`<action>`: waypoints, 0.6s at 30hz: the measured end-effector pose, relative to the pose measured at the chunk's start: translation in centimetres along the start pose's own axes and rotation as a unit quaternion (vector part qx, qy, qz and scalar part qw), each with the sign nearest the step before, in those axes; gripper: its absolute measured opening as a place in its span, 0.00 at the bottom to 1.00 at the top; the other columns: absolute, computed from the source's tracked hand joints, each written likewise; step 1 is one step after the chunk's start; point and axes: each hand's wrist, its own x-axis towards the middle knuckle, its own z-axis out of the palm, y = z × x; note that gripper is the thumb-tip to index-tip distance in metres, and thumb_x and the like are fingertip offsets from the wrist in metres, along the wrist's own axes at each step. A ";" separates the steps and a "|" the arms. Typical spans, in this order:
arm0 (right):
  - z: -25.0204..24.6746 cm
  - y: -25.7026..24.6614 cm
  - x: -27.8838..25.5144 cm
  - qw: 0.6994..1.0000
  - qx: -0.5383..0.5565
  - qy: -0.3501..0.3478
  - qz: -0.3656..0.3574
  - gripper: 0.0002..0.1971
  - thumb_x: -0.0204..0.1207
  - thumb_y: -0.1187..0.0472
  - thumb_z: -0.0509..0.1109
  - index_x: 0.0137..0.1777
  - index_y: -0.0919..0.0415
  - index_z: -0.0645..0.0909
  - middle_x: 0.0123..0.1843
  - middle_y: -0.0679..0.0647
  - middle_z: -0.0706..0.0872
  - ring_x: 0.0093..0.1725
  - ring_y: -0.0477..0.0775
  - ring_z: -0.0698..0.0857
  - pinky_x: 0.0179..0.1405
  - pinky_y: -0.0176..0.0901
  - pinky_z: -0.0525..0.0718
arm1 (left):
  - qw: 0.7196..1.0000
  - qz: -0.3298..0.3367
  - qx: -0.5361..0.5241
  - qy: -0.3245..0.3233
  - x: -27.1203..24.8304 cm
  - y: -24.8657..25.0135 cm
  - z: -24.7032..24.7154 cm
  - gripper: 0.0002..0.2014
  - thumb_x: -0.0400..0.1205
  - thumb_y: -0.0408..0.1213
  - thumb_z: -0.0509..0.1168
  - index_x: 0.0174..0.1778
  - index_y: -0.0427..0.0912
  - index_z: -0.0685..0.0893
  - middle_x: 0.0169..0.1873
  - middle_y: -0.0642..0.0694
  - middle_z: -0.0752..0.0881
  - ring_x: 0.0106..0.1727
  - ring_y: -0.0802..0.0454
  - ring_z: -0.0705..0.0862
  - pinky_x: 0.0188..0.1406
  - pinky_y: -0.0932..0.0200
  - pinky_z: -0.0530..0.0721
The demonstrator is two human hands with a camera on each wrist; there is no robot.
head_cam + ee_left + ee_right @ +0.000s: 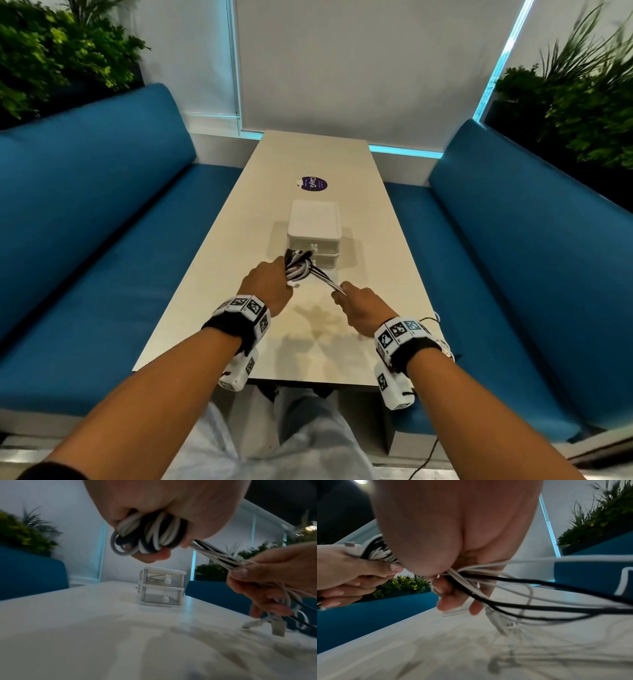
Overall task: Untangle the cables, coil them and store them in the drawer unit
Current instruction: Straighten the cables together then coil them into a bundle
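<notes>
My left hand (270,284) grips a coiled bundle of black and white cables (298,265) just in front of the drawer unit (314,233); the coil (149,534) fills its curled fingers. Straight strands (219,555) run from the coil to my right hand (356,301), which holds them in curled fingers. Past that hand the loose cable ends (539,601) trail to the right over the table (471,649), plugs hanging. The white two-drawer unit (162,586) stands on the table, both drawers closed, with cable visible in the upper one.
The long pale table (308,164) carries a purple round sticker (313,184) beyond the unit. Blue benches (102,222) flank both sides, with plants (51,51) behind them. A thin cable (433,317) lies at the table's right edge.
</notes>
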 end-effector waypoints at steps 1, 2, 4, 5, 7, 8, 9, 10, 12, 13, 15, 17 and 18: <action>0.0 0.0 -0.1 1.000 -0.014 0.011 -0.008 0.15 0.87 0.47 0.52 0.57 0.58 0.71 0.46 0.63 0.84 0.44 0.68 0.83 0.47 0.60 0.84 | 1.000 -0.014 -0.011 0.007 0.2 -0.3 -0.1 0.13 0.80 0.37 0.61 0.60 0.41 0.77 0.49 0.37 0.84 0.45 0.35 0.82 0.41 0.51 0.79; -0.1 -0.1 -0.2 0.999 -0.029 0.024 -0.014 0.16 0.87 0.46 0.51 0.57 0.59 0.71 0.46 0.63 0.84 0.43 0.68 0.83 0.47 0.59 0.83 | 1.000 -0.025 -0.015 0.011 0.3 -0.7 0.0 0.12 0.80 0.36 0.60 0.59 0.42 0.77 0.49 0.37 0.84 0.42 0.36 0.80 0.42 0.51 0.79; 0.2 0.1 -0.3 0.997 -0.064 0.047 -0.020 0.16 0.87 0.46 0.51 0.57 0.59 0.71 0.47 0.64 0.84 0.43 0.68 0.82 0.44 0.56 0.83 | 1.000 -0.029 -0.008 0.004 0.5 -1.1 0.2 0.12 0.79 0.37 0.60 0.58 0.43 0.76 0.48 0.38 0.83 0.41 0.38 0.77 0.43 0.50 0.79; 0.4 0.2 -0.3 0.995 -0.081 0.052 -0.019 0.16 0.88 0.47 0.51 0.57 0.60 0.71 0.47 0.64 0.84 0.43 0.68 0.82 0.41 0.54 0.81 | 1.000 -0.026 -0.003 -0.003 0.4 -1.2 0.3 0.11 0.79 0.37 0.59 0.58 0.43 0.76 0.48 0.38 0.83 0.41 0.38 0.77 0.43 0.50 0.80; 0.8 0.1 -0.3 0.993 -0.104 0.057 -0.011 0.16 0.88 0.49 0.52 0.57 0.60 0.72 0.48 0.65 0.83 0.43 0.67 0.81 0.39 0.51 0.78 | 1.000 -0.026 0.003 -0.009 0.2 -1.2 0.5 0.10 0.79 0.37 0.59 0.56 0.43 0.76 0.47 0.39 0.83 0.41 0.38 0.77 0.43 0.51 0.79; 0.9 -0.1 -0.3 0.992 -0.111 0.057 -0.009 0.16 0.88 0.49 0.52 0.57 0.61 0.73 0.48 0.65 0.83 0.43 0.67 0.81 0.40 0.51 0.79 | 1.000 -0.029 0.006 -0.011 0.1 -1.3 0.6 0.09 0.79 0.37 0.59 0.55 0.43 0.76 0.46 0.40 0.82 0.41 0.38 0.77 0.43 0.51 0.78; 1.0 -0.2 -0.2 0.991 -0.117 0.058 -0.013 0.16 0.88 0.49 0.51 0.57 0.61 0.74 0.49 0.65 0.83 0.44 0.67 0.82 0.42 0.52 0.80 | 0.999 -0.034 0.008 -0.014 0.1 -1.4 0.7 0.09 0.80 0.37 0.59 0.54 0.43 0.76 0.45 0.41 0.81 0.41 0.38 0.77 0.43 0.51 0.78; 1.0 -0.4 -0.2 0.991 -0.122 0.058 -0.017 0.17 0.88 0.50 0.51 0.58 0.62 0.74 0.50 0.65 0.83 0.45 0.68 0.82 0.43 0.53 0.81 | 0.999 -0.041 0.008 -0.017 0.0 -1.6 0.7 0.08 0.80 0.37 0.58 0.53 0.43 0.76 0.43 0.42 0.80 0.41 0.38 0.77 0.43 0.52 0.78; 0.8 -0.8 -0.2 0.990 -0.128 0.055 -0.027 0.17 0.88 0.49 0.51 0.59 0.62 0.74 0.50 0.65 0.83 0.47 0.68 0.83 0.45 0.54 0.82 | 0.998 -0.056 -0.003 -0.018 0.1 -1.9 0.7 0.07 0.79 0.36 0.57 0.50 0.43 0.78 0.41 0.42 0.79 0.41 0.38 0.79 0.41 0.52 0.78; 0.8 -0.9 -0.2 0.990 -0.127 0.055 -0.035 0.18 0.88 0.47 0.51 0.59 0.61 0.73 0.50 0.64 0.83 0.46 0.68 0.83 0.44 0.54 0.82 | 0.998 -0.064 -0.016 -0.016 0.1 -2.2 0.8 0.07 0.78 0.35 0.56 0.49 0.43 0.78 0.41 0.42 0.80 0.40 0.37 0.80 0.41 0.52 0.79; 0.6 -1.4 -0.7 0.990 -0.116 0.056 -0.052 0.20 0.86 0.41 0.52 0.57 0.59 0.72 0.45 0.58 0.82 0.43 0.63 0.81 0.40 0.52 0.78 | 0.996 -0.081 -0.038 -0.012 0.2 -2.7 1.0 0.09 0.79 0.36 0.56 0.47 0.42 0.81 0.40 0.41 0.83 0.40 0.37 0.81 0.40 0.53 0.82; 0.6 -1.7 -1.1 0.994 -0.075 0.047 -0.057 0.20 0.84 0.39 0.52 0.54 0.57 0.71 0.40 0.54 0.79 0.39 0.59 0.79 0.39 0.51 0.76 | 0.994 -0.097 -0.053 -0.011 0.3 -3.2 1.3 0.10 0.81 0.41 0.59 0.48 0.42 0.84 0.39 0.42 0.84 0.38 0.39 0.81 0.39 0.53 0.82; 0.7 -1.9 -1.1 0.996 -0.051 0.043 -0.057 0.18 0.85 0.42 0.51 0.53 0.57 0.69 0.38 0.55 0.79 0.38 0.61 0.79 0.39 0.53 0.77 | 0.993 -0.103 -0.064 -0.012 0.2 -3.3 1.4 0.12 0.81 0.47 0.61 0.47 0.42 0.84 0.39 0.42 0.86 0.37 0.40 0.81 0.38 0.54 0.82</action>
